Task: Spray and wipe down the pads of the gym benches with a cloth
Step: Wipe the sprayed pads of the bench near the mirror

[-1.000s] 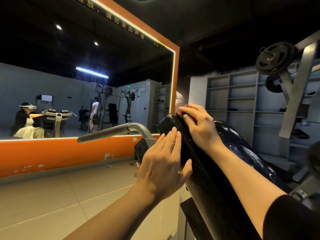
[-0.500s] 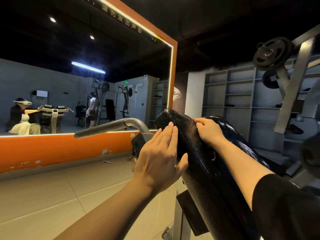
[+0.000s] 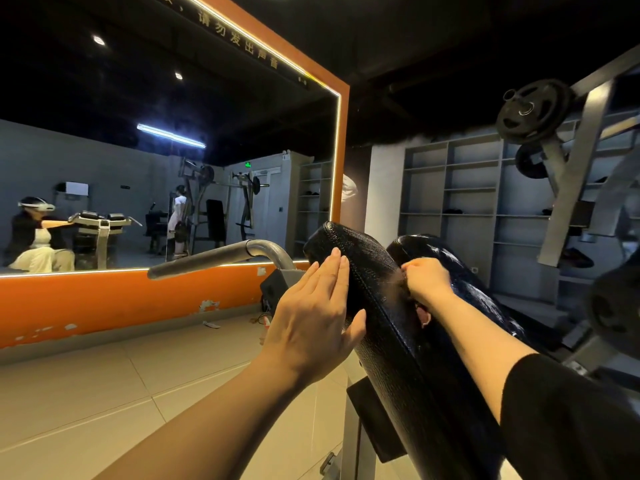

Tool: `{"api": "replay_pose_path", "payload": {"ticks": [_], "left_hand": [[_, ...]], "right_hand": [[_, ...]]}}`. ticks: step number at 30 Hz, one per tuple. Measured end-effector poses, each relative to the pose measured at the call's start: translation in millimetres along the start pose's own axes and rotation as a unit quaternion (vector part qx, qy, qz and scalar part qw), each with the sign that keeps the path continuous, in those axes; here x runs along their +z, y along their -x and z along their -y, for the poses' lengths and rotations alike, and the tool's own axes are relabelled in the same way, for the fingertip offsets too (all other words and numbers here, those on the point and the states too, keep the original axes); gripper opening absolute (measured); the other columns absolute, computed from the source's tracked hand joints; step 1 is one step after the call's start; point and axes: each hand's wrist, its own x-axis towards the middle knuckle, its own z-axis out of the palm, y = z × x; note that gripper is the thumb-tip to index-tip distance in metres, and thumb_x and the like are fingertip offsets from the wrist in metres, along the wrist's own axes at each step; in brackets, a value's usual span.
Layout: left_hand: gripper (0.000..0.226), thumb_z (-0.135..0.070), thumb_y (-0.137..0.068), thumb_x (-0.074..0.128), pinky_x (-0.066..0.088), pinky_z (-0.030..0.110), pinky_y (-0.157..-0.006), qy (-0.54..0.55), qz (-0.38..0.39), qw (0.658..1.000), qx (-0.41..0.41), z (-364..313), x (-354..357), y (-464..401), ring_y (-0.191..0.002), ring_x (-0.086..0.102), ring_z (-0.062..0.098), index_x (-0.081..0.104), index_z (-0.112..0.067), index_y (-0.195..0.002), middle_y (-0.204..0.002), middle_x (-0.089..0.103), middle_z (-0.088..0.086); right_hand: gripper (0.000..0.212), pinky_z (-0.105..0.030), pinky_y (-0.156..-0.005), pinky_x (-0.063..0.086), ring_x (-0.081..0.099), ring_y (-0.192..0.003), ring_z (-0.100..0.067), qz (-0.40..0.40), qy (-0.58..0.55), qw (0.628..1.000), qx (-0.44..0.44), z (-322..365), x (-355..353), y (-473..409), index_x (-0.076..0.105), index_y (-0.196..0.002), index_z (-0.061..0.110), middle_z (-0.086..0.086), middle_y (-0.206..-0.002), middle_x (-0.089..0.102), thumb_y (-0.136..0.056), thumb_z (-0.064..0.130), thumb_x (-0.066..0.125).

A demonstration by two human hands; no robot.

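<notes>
Bench pad: a long black textured pad [image 3: 391, 327] runs from the lower right of the frame up to its rounded top end just right of centre; a stitched seam follows its left edge.
Second pad: a glossier black pad [image 3: 460, 271] lies just behind and to the right of the first, its top end at about the same height.
Left hand: the left hand [image 3: 311, 317] lies flat against the left side of the bench pad, centre of the frame; the fingers [image 3: 334, 268] are straight and pressed together, pointing up, with the thumb spread against the pad's edge.
Right hand: the right hand [image 3: 424, 277] sits in the gap between the two pads, right of centre; its fingers are curled down onto the bench pad's right face, with something dark bunched under them.
Cloth: it cannot be told whether the dark bunch under the right hand is a cloth; it is blurred and nearly the pad's own colour.
Sleeve: a black sleeve [image 3: 568, 420] covers the right upper arm at the lower right corner.
Handle: a grey metal tube [image 3: 214, 258] bends out leftward from behind the pad.
Mirror: an orange-framed mirror [image 3: 173, 168] fills the upper left and shows a seated person wearing a headset.
Shelving: grey shelves [image 3: 467, 195] stand against the far wall at right.
Weight plates: dark plates [image 3: 533, 112] hang on a steel frame at the upper right.
</notes>
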Motion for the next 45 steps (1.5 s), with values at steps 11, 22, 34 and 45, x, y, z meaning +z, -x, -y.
{"api": "replay_pose_path", "payload": {"ticks": [11,22,34,45], "left_hand": [[0.067,-0.045,-0.092,0.039,0.035,0.038,-0.108,-0.012,0.022,1.000,0.006,-0.2,-4.8,0.4,-0.127,0.054,0.030,0.046,0.003,-0.137,-0.141,0.049,0.023],[0.066,-0.040,-0.090,0.042,0.030,0.044,-0.113,0.026,0.035,0.999,-0.002,-18.2,-16.1,10.1,-0.133,0.046,0.034,0.046,0.006,-0.138,-0.143,0.045,0.026],[0.059,-0.032,-0.084,0.059,0.025,0.048,-0.111,0.088,0.004,0.996,-0.002,-67.3,-32.8,31.1,-0.128,0.049,0.032,0.054,0.004,-0.131,-0.135,0.055,0.022],[0.065,-0.029,-0.079,0.069,0.024,0.051,-0.110,0.097,0.049,0.994,-0.017,-86.3,-32.5,56.8,-0.129,0.049,0.035,0.053,0.005,-0.131,-0.136,0.054,0.023]], "right_hand": [[0.036,-0.035,-0.102,0.037,0.051,-0.122,-0.026,0.028,-0.002,0.991,-0.132,12.1,-1.3,29.2,0.056,-0.132,0.017,-0.006,-0.134,0.057,-0.104,0.027,0.037],[0.045,-0.039,-0.119,0.018,0.029,-0.142,-0.011,0.036,-0.040,0.963,-0.265,-13.6,-1.0,66.4,0.046,-0.141,0.037,0.007,-0.152,0.039,-0.097,0.046,0.043],[0.042,-0.026,-0.115,0.019,0.025,-0.142,-0.005,0.035,-0.153,0.955,-0.251,-21.4,-26.7,107.7,0.045,-0.143,0.032,0.008,-0.153,0.034,-0.102,0.038,0.036],[0.042,-0.022,-0.097,0.031,0.047,-0.126,-0.017,-0.108,-0.115,0.986,-0.051,-72.6,-40.7,123.3,0.051,-0.140,0.024,-0.005,-0.142,0.049,-0.101,0.013,0.047]]}}
